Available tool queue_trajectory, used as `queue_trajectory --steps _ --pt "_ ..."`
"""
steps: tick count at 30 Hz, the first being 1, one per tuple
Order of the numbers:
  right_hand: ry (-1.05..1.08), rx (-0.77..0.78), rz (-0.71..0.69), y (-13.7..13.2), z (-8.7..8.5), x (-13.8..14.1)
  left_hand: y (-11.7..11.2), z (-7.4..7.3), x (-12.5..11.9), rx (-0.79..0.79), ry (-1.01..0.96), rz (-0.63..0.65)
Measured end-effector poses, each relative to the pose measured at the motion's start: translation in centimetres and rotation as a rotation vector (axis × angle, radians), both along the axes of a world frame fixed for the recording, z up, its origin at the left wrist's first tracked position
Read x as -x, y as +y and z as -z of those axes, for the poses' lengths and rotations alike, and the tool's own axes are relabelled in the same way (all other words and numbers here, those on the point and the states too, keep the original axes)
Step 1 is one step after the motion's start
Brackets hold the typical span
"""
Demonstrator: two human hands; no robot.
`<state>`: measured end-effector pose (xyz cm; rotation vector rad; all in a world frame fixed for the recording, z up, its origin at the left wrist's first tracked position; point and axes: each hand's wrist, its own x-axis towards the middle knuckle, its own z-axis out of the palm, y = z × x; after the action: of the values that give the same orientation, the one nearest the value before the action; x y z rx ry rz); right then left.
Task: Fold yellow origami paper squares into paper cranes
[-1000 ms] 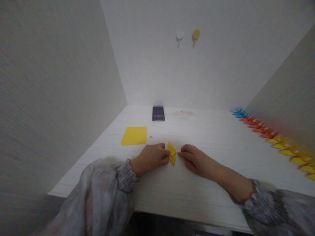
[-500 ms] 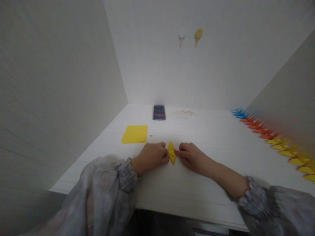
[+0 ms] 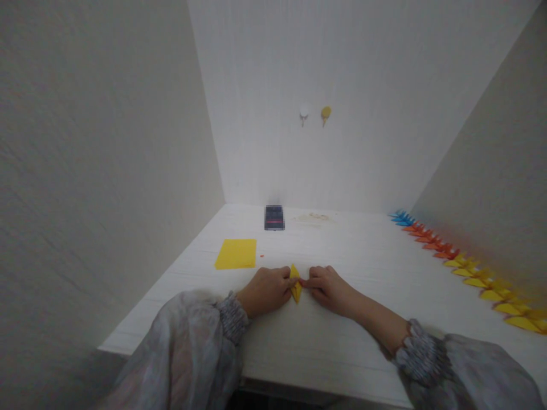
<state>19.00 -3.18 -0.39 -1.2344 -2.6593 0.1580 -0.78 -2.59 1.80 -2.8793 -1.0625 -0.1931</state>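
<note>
A small folded yellow origami paper (image 3: 296,294), a narrow diamond pointed at both ends, lies on the white table before me. My left hand (image 3: 268,290) grips its left side, the thumb lying across the middle of the paper. From the other side, my right hand (image 3: 331,290) is curled, with fingertips pinching at the paper's right edge. Part of the paper is covered by my fingers. Just beyond my left hand rests a stack of square yellow paper (image 3: 236,254), and a tiny red scrap (image 3: 262,256) lies beside it.
Along the right wall runs a row of folded paper cranes: blue (image 3: 402,217), orange-red (image 3: 431,239) and yellow (image 3: 491,287). A dark, blurred-out rectangular device (image 3: 274,218) sits near the back wall. Two hooks, one white (image 3: 303,113) and one yellow (image 3: 326,113), hang on that wall.
My view has tilted up, so everything sits lower in the picture. My left thumb has moved across the folded paper, while my right fingertips stay at its right edge.
</note>
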Motion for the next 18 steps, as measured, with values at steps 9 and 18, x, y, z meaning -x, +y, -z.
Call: queue_trajectory --steps 9,18 --pt "0.116 0.012 -0.016 0.2 0.5 -0.5 0.6 0.3 0.6 0.173 -0.055 -0.013" --pt "0.439 0.130 -0.007 1.3 0.8 1.0 1.9 0.5 0.5 0.429 -0.291 -0.043"
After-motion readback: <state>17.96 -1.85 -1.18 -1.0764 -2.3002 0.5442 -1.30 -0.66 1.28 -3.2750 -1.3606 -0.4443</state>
